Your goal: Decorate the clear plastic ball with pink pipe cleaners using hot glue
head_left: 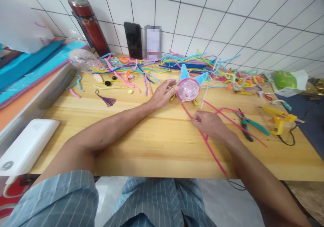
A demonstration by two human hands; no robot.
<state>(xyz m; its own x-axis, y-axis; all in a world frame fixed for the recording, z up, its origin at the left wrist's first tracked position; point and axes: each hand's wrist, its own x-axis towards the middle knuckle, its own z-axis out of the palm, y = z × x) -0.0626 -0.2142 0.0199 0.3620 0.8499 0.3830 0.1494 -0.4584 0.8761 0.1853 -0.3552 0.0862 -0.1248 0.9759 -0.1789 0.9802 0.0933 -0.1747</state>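
Observation:
My left hand (162, 94) lies flat on the wooden table (162, 146), fingers stretched out, its tips touching a clear pink ball (188, 89) wrapped with a pink ring and two light-blue fuzzy cones. My right hand (208, 123) rests lower right, its fingers pinched on a long pink pipe cleaner (210, 146) that runs diagonally across the table. More pink stems (235, 122) lie to its right.
Several coloured pipe cleaners (177, 65) are heaped along the tiled wall. Teal-handled pliers (249, 124) and a yellow glue gun (278, 119) lie at right. A red flask (89, 26), a phone (133, 39), a purple tassel (107, 100) and a white power bank (27, 146) are at left.

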